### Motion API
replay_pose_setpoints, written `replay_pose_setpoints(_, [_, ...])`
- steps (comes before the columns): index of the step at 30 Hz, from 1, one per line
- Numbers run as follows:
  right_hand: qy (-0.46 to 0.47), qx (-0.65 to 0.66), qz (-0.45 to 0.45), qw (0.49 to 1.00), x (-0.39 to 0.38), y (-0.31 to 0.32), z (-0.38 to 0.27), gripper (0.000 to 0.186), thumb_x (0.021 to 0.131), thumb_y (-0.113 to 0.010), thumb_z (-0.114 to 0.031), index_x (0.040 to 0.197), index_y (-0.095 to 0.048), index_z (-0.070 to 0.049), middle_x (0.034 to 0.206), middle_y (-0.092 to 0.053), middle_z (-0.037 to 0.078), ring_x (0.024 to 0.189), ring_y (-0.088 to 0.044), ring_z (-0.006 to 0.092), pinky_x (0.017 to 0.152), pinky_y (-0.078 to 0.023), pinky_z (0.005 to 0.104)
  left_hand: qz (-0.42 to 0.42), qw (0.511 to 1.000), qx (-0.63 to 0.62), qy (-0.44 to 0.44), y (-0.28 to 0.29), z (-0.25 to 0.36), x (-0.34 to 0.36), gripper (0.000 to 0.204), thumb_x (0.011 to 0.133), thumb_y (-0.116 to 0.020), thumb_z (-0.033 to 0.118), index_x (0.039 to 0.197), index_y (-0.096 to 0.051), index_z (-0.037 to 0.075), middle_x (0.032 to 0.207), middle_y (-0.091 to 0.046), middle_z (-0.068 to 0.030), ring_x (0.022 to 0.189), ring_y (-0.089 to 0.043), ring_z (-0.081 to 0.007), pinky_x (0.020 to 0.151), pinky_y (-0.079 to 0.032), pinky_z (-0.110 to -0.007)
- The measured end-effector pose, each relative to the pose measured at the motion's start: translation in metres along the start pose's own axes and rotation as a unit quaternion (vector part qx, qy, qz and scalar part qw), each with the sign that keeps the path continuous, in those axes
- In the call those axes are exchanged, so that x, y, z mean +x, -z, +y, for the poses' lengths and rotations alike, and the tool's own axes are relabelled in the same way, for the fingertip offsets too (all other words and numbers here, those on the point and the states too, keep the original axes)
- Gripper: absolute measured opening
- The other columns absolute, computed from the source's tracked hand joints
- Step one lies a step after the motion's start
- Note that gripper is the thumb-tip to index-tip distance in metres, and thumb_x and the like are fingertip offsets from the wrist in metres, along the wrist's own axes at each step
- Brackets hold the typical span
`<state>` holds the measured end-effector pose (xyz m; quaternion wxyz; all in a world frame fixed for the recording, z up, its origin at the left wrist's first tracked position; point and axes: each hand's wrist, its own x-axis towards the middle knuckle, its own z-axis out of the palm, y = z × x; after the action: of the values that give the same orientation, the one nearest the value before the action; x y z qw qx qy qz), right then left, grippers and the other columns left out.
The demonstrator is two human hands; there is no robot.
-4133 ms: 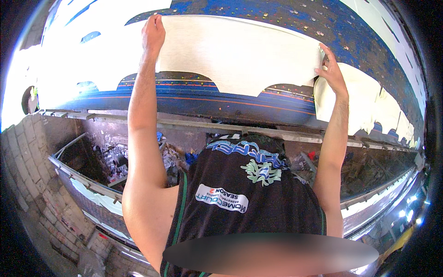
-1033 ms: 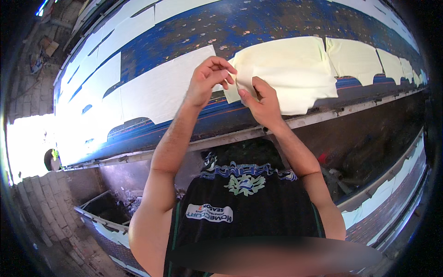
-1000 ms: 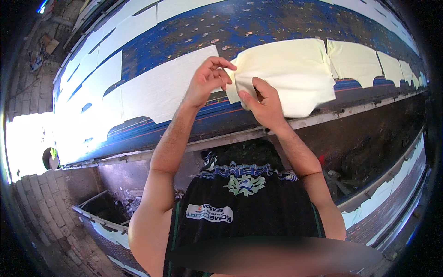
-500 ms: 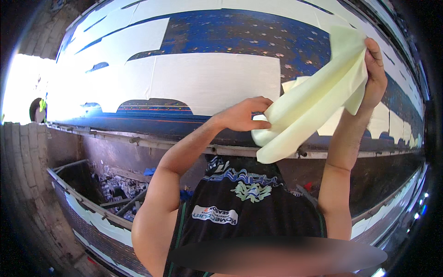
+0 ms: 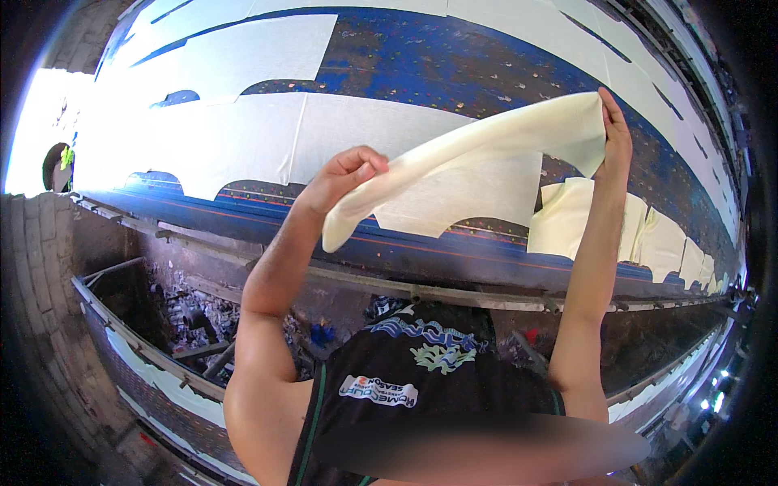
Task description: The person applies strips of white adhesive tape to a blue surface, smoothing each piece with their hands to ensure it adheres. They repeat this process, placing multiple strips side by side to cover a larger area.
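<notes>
A cream cut fabric piece (image 5: 478, 139) is stretched slantwise between my two hands, above the long blue table (image 5: 389, 57). My left hand (image 5: 350, 174) pinches its left part, and a folded end hangs below that hand. At the far right corner, my right hand (image 5: 616, 138) grips the fabric with its fingers closed. Beneath the held piece, a white fabric panel (image 5: 429, 206) with a curved cutout lies flat on the table. More cream pieces (image 5: 561, 215) lie near my right forearm, some creased.
White panels (image 5: 235, 134) cover much of the table's left side. A metal rail (image 5: 389, 285) runs along its near edge. Below lies a trough with scraps and debris (image 5: 198, 316). Another panel-covered table edge (image 5: 166, 364) is at lower left, beside a brick wall (image 5: 32, 275).
Both hands have moved left, the left one farther, drawing the bunched fabric out into a longer span. The right hand has come lower, and the view has shifted slightly.
</notes>
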<state>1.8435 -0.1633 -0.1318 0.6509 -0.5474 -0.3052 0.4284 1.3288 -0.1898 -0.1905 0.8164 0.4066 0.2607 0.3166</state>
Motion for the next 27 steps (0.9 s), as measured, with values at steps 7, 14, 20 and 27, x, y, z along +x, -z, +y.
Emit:
replay_pose_setpoints(7, [-0.023,-0.081,-0.013,0.996,0.023,-0.005,0.048,0.038,0.114,-0.055,-0.01,0.151,-0.064,-0.006,0.145,-0.069,0.007,0.124,-0.068,0.0152,0.103,-0.056,0.0293,-0.304,0.952,0.025,-0.009,0.133,0.041,0.042,0.034,0.086,-0.095,0.033,0.1,-0.08,0.006,0.099,-0.076,-0.0056,0.087,-0.068,-0.0162,0.077,-0.05,-0.034])
replay_pose_setpoints(14, [0.002,-0.22,-0.027,0.975,0.032,-0.005,0.057,0.045,0.113,-0.059,-0.01,0.157,-0.06,-0.013,0.15,-0.065,0.008,0.129,-0.063,0.0157,0.11,-0.051,0.0297,-0.097,0.988,0.035,-0.117,0.207,0.098,0.099,0.01,0.099,-0.08,0.012,0.101,-0.072,0.005,0.102,-0.073,-0.0041,0.095,-0.068,-0.0137,0.085,-0.053,-0.029])
replay_pose_setpoints(20, [-0.024,-0.342,-0.114,0.933,0.054,-0.001,0.061,0.068,0.104,-0.071,-0.007,0.166,-0.045,-0.015,0.168,-0.048,0.008,0.129,-0.061,0.0205,0.113,-0.05,0.0359,0.173,0.965,0.132,-0.149,0.244,0.113,0.182,0.019,0.103,-0.08,0.02,0.114,-0.071,0.007,0.103,-0.073,0.0005,0.094,-0.066,-0.0074,0.086,-0.053,-0.026])
replay_pose_setpoints(27, [-0.025,-0.4,-0.118,0.909,0.089,0.005,0.066,0.083,0.096,-0.074,0.002,0.169,-0.04,-0.016,0.174,-0.04,0.011,0.141,-0.056,0.026,0.114,-0.051,0.0393,0.374,0.743,0.534,-0.148,0.228,0.114,0.245,0.022,0.103,-0.078,0.023,0.114,-0.079,0.004,0.103,-0.078,-0.0061,0.075,-0.065,-0.0114,0.075,-0.056,-0.03])
